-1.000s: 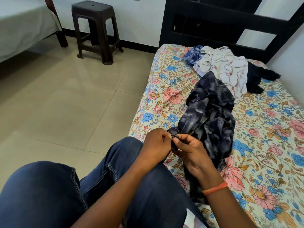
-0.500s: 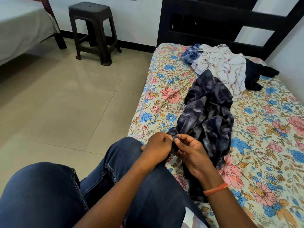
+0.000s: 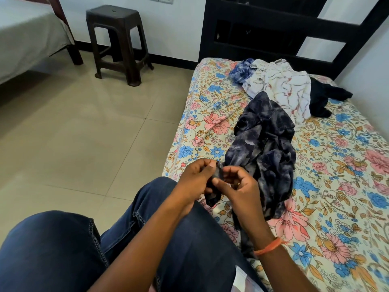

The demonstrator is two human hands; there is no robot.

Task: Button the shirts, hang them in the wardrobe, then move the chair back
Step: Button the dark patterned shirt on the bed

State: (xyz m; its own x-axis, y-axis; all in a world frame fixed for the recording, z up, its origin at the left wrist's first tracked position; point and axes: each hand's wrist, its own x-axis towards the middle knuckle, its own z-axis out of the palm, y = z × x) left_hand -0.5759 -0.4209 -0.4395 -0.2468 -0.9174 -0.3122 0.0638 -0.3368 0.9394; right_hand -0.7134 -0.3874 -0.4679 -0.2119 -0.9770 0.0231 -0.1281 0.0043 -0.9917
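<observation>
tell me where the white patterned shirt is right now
In the head view, the white patterned shirt lies crumpled at the far end of the floral bed, between a blue garment and a black one.

Both hands meet at the near edge of the bed (image 3: 336, 186): the left hand (image 3: 195, 182) and right hand (image 3: 240, 189) each pinch the edge of a dark patterned shirt (image 3: 265, 148) that trails away over the flowered sheet. Farther off lie a white shirt (image 3: 280, 85), a blue one (image 3: 240, 70) and a black one (image 3: 322, 95). A dark stool (image 3: 117, 43) stands on the floor at far left.
</observation>
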